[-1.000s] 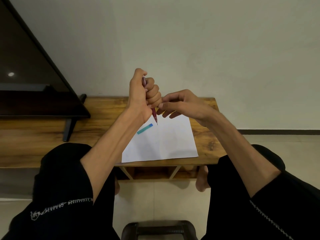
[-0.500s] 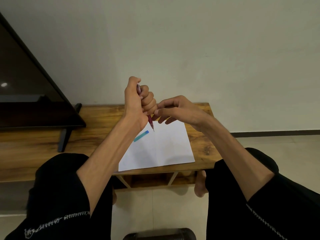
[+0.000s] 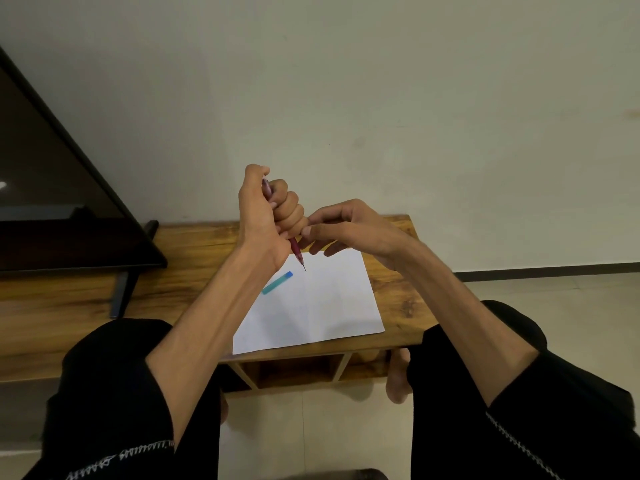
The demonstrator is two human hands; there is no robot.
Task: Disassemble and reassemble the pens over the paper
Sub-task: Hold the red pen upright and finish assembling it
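L hand (image 3: 266, 216) fisted on red pen (image 3: 296, 251), tip down-right over paper (image 3: 322, 306); R hand fingers (image 3: 308, 232) nearest tip, prob. pinching it.

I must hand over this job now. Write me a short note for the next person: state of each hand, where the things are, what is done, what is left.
Left hand: closed in a fist grip around the red pen, tip pointing down over the paper.
Right hand: fingertips meet the left fist near the pen's lower end; whether they pinch a part cannot be seen.
Teal piece: lies on the paper's far left area, apart from the hands; it looks like a pen cap or barrel.
Done: it seems one part is already off.
Left: probably finish the red pen, then refit the teal piece.
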